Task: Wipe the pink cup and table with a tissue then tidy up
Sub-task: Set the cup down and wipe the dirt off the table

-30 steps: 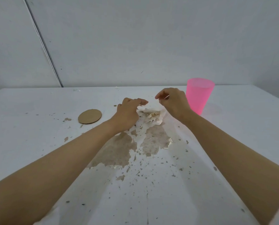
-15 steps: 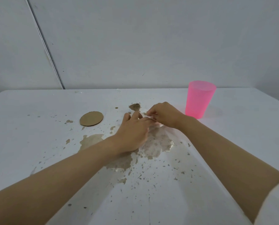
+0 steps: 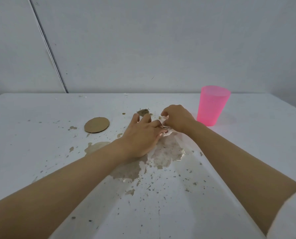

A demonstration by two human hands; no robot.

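Observation:
A pink plastic cup (image 3: pixel 212 105) stands upright on the white table (image 3: pixel 40 152), just right of my hands. A wet, brown-stained white tissue (image 3: pixel 167 150) lies spread flat over a brown spill at the table's middle. My left hand (image 3: pixel 142 135) presses palm-down on the tissue with fingers spread. My right hand (image 3: pixel 176 118) pinches the tissue's far edge between thumb and fingers, close to the cup but apart from it. Most of the tissue's far part is hidden under both hands.
A round cardboard coaster (image 3: pixel 97 125) lies flat to the left of my hands. Brown puddles (image 3: pixel 95 146) and several small splashes dot the table around the tissue. A grey wall rises behind the table's far edge.
The tissue, bunched between my two hands a second ago, now lies flatter. My left hand came down flat onto it and my right hand lowered to its far edge. The cup stayed put.

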